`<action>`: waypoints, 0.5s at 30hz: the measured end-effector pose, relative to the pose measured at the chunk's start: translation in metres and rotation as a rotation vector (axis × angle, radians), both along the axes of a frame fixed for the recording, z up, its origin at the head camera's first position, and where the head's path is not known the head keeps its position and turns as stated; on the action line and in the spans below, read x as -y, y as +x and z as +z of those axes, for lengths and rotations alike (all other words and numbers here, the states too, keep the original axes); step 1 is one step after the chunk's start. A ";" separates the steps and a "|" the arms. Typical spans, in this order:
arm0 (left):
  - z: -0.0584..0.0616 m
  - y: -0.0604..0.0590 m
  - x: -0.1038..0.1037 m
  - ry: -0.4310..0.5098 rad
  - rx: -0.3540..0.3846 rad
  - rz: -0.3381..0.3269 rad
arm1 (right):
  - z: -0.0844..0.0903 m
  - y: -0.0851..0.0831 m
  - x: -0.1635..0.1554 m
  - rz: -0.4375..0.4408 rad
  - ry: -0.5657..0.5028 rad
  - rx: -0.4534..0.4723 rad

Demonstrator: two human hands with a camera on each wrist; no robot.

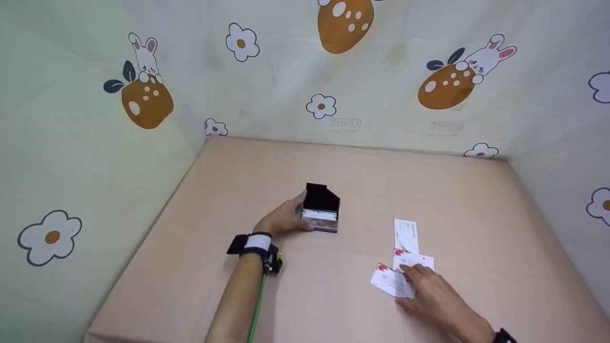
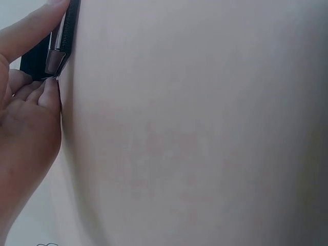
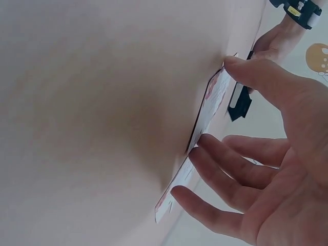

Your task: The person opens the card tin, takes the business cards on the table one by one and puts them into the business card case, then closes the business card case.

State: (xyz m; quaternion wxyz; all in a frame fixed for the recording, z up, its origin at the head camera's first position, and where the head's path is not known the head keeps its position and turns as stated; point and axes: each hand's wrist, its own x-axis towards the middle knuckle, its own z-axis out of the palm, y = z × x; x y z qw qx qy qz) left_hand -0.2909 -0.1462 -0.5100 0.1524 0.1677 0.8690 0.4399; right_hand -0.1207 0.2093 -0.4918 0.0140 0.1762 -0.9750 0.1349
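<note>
A black business card case [image 1: 321, 202] stands with its flap raised on the table, a white strip showing inside it above its shiny front. My left hand [image 1: 282, 218] grips the left side of this case, thumb along the front edge and fingers behind; the left wrist view shows the thumb and fingers on either side of the case [image 2: 64, 38]. On the right, my right hand [image 1: 436, 293] holds a white business card [image 1: 391, 281] with red leaf print by its edges, thumb at one end and fingers at the other. The palm side of the right hand [image 3: 287, 169] shows in its wrist view.
Behind the held card lies a second red-printed card [image 1: 421, 259], overlapping a third white card [image 1: 405, 233] that points away from me. A peach cloth covers the table [image 1: 248, 166]. Patterned curtain walls [image 1: 276, 90] close off the back and both sides.
</note>
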 end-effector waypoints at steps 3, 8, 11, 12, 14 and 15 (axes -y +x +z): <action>0.000 0.000 0.000 0.000 0.006 0.004 | 0.000 0.000 0.002 0.004 -0.003 -0.012; -0.001 -0.001 0.000 -0.007 0.016 0.010 | -0.001 0.000 0.002 0.018 -0.001 -0.049; -0.001 0.000 0.000 -0.004 0.005 0.002 | -0.004 0.000 0.002 0.048 -0.001 -0.111; -0.001 0.000 0.000 -0.001 -0.002 -0.003 | -0.005 0.000 0.002 0.055 0.004 -0.134; -0.001 0.001 0.000 0.008 -0.015 -0.011 | -0.007 0.001 0.002 0.067 0.019 -0.175; 0.000 0.002 0.001 0.008 -0.015 -0.014 | -0.008 0.002 0.003 0.074 0.023 -0.194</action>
